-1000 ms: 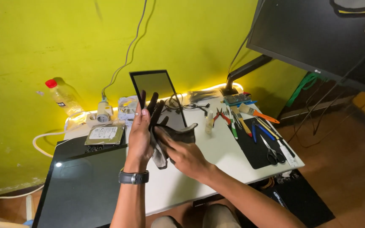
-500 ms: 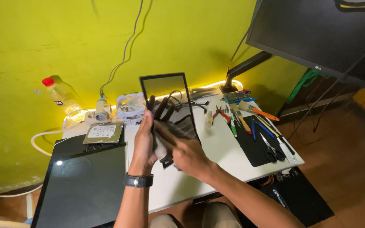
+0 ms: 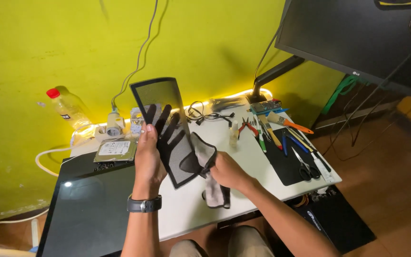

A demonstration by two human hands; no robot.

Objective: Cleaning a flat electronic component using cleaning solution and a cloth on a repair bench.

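Observation:
My left hand (image 3: 149, 154) holds a long black mesh panel (image 3: 163, 124) upright over the white desk (image 3: 243, 157); its fingers show as dark shapes through the mesh. My right hand (image 3: 227, 170) grips a grey and black cloth (image 3: 210, 178) and presses it against the lower right part of the mesh panel. A dark watch sits on my left wrist.
A dark flat screen (image 3: 89, 209) lies at the left with a hard drive (image 3: 115, 150) on its top edge. A plastic bottle (image 3: 70, 107), a power strip and cables stand at the back. Pliers, scissors (image 3: 305, 166), screwdrivers and a brush (image 3: 286, 123) lie on a black mat. A monitor (image 3: 357, 33) hangs at the right.
The mesh panel has tilted and shifted slightly left in my left hand. My right hand with the cloth has slid down to the panel's lower right edge.

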